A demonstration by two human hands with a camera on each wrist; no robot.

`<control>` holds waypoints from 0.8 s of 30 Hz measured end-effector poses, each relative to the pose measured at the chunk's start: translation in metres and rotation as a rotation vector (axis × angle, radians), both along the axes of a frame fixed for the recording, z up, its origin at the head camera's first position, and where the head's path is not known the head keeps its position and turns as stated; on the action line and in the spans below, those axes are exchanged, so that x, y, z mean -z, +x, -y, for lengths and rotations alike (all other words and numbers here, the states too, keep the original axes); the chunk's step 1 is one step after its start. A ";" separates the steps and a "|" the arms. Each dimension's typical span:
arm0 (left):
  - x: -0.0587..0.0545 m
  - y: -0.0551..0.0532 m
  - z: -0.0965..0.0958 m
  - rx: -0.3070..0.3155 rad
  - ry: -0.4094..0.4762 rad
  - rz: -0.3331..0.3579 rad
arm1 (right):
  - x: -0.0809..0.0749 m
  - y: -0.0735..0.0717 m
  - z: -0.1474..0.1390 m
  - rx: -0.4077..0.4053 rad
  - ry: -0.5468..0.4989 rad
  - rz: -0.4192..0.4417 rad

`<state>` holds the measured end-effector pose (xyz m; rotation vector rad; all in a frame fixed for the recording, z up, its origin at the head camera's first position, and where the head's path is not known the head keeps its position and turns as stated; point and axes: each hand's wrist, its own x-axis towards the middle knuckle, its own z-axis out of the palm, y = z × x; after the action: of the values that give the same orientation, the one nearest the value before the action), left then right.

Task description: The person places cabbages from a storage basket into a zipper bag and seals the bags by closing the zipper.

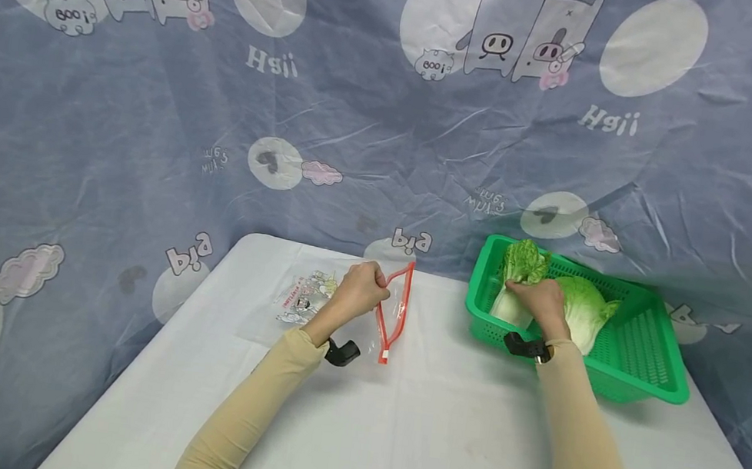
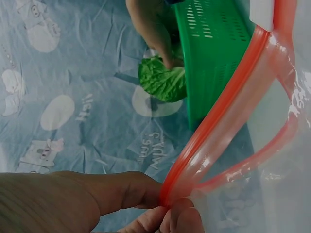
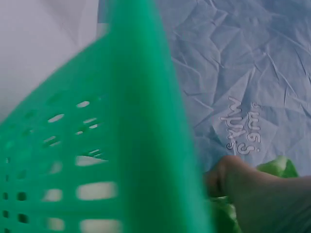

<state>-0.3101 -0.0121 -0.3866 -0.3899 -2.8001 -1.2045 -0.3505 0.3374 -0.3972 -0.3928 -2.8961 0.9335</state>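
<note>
My left hand (image 1: 361,288) pinches the red-edged mouth of a clear zip bag (image 1: 302,300) between thumb and fingers. The left wrist view shows the red zip strip (image 2: 218,114) parted from the opposite edge, so the mouth gapes. Printed cartoon figures mark the bag, which lies on the white table. My right hand (image 1: 541,300) reaches into a green basket (image 1: 651,386) and grips a napa cabbage (image 1: 525,261) around its middle, leafy end up. In the right wrist view the basket wall covers most of this cabbage, and green leaf shows beside the hand (image 3: 243,189).
Another napa cabbage (image 1: 580,308) lies in the basket, just right of my right hand. The basket stands at the back right of the white table (image 1: 436,442). A blue-grey patterned cloth (image 1: 361,124) hangs behind the table and at its sides.
</note>
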 end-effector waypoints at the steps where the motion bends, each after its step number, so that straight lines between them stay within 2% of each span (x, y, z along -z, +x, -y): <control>1: 0.000 0.000 0.000 -0.003 -0.005 -0.001 | 0.002 0.001 0.002 0.029 -0.003 -0.046; 4: 0.000 0.000 -0.001 -0.014 -0.009 0.008 | 0.009 0.006 0.008 0.096 -0.026 -0.153; 8: -0.001 0.000 -0.002 -0.039 0.002 0.012 | 0.011 0.015 0.017 0.149 -0.073 -0.222; 12: -0.001 0.000 -0.003 -0.057 0.012 -0.018 | 0.011 0.022 0.025 0.191 -0.145 -0.296; 14: 0.000 0.000 -0.003 -0.061 0.018 -0.041 | 0.011 0.025 0.028 0.205 -0.166 -0.374; 18: 0.000 0.001 -0.003 -0.058 0.032 -0.078 | 0.012 0.031 0.034 0.206 -0.174 -0.547; 24: -0.004 0.005 -0.003 -0.066 0.071 -0.067 | 0.008 0.046 0.048 0.155 -0.205 -0.763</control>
<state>-0.3049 -0.0088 -0.3827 -0.3242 -2.6833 -1.2484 -0.3045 0.2894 -0.4050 -0.2016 -2.0659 1.0616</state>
